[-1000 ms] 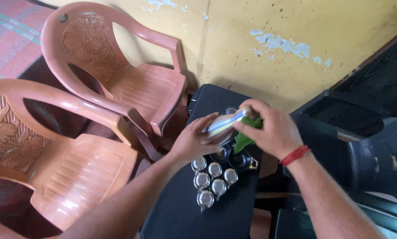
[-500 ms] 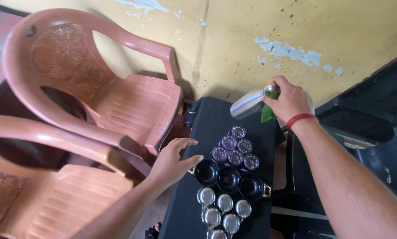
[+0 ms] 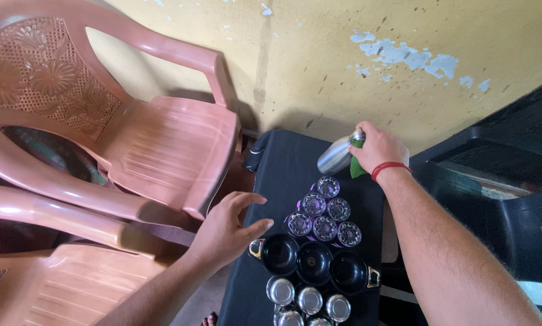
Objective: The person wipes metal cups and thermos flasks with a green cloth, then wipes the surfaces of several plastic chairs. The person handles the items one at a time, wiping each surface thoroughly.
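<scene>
My right hand (image 3: 378, 148) grips a steel tumbler (image 3: 336, 156) together with a green cloth (image 3: 357, 168), held tilted over the far end of a small black table (image 3: 283, 175). My left hand (image 3: 227, 226) hovers with fingers spread at the table's left edge, holding nothing. Between the hands stand several purple-tinted glasses (image 3: 324, 212), then three black cups (image 3: 314, 264) in a row, then several small steel cups (image 3: 309, 300) nearest me.
Two salmon-pink plastic chairs (image 3: 162, 151) stand to the left against a yellow wall (image 3: 319, 54) with peeling paint. A dark plastic chair (image 3: 500, 181) is at the right. The table is narrow and crowded with cups.
My right hand has carried the steel tumbler and cloth from over the cups toward the table's far end. My left hand let go and dropped back to the table's left edge.
</scene>
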